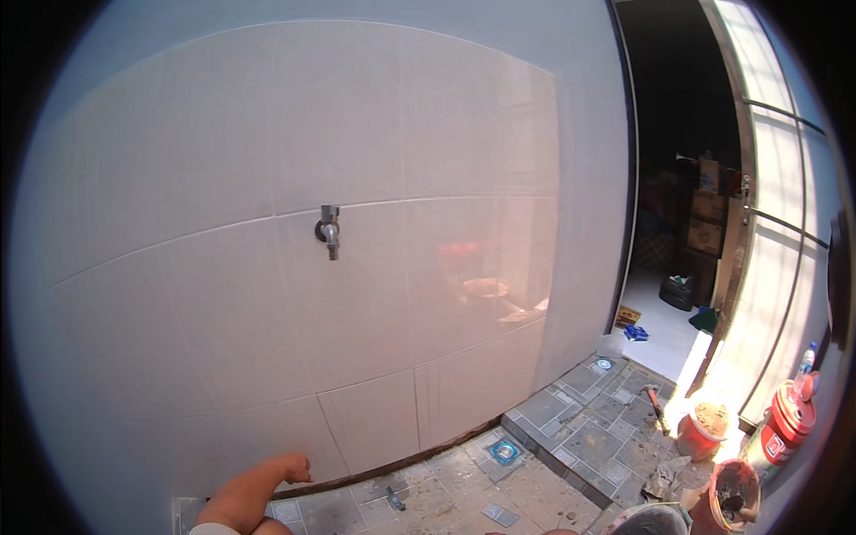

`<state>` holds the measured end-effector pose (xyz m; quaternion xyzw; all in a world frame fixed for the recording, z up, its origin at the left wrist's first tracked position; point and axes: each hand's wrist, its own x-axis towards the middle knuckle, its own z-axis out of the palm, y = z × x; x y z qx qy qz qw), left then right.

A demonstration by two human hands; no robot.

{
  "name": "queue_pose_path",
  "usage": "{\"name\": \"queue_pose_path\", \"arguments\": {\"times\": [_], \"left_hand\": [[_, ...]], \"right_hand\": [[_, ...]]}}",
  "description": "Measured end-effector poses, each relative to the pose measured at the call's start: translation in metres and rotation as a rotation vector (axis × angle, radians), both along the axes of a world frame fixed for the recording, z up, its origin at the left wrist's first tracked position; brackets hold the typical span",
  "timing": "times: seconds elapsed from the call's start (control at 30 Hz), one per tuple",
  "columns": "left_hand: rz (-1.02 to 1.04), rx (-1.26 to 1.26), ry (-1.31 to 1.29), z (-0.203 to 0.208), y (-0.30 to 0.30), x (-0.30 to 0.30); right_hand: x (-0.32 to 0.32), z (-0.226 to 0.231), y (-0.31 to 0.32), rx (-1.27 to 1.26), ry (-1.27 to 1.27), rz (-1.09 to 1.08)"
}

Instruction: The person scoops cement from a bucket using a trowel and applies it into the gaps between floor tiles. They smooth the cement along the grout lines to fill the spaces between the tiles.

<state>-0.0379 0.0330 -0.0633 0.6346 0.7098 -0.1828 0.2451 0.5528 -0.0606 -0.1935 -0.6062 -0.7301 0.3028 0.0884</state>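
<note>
A tap (329, 230) sits on the wall (223, 178); buckets (702, 431) stand right, seemingly before the doorway (678, 178).

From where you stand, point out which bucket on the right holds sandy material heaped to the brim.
The orange bucket nearer the doorway: pale sandy fill tops it. The other bucket, closer to the lower edge, looks dark inside.

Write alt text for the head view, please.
The person's left hand reaches to the bottom edge of a white tiled wall with a metal tap. Right of it, grey floor tiles, a hammer, orange buckets and an open doorway.
</note>
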Motion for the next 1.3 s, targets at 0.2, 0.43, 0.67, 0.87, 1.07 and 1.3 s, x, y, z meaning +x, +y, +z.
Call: {"name": "queue_pose_path", "arguments": {"times": [0.2, 0.43, 0.67, 0.87, 1.07, 1.3], "left_hand": [[0.135, 0.1, -0.04, 0.02, -0.001, 0.008], [0.208, 0.187, -0.163, 0.026, -0.009, 0.012], [0.219, 0.036, -0.273, 0.017, -0.004, -0.026], [0.163, 0.008, -0.281, 0.031, -0.012, -0.001], [0.095, -0.006, -0.26, 0.031, -0.032, -0.007], [0.216, 0.064, -0.266, 0.029, -0.059, -0.027]], "right_hand": [[-0.01, -0.005, -0.003, 0.064, 0.058, -0.049], [-0.008, -0.027, 0.001, -0.012, -0.005, -0.063], [-0.02, 0.011, 0.002, -0.155, -0.009, -0.013], [-0.004, -0.001, 0.0, -0.117, -0.014, -0.007], [-0.004, 0.002, -0.006, -0.11, -0.035, -0.048], [-0.022, 0.019, 0.003, -0.072, -0.076, -0.025]]}}
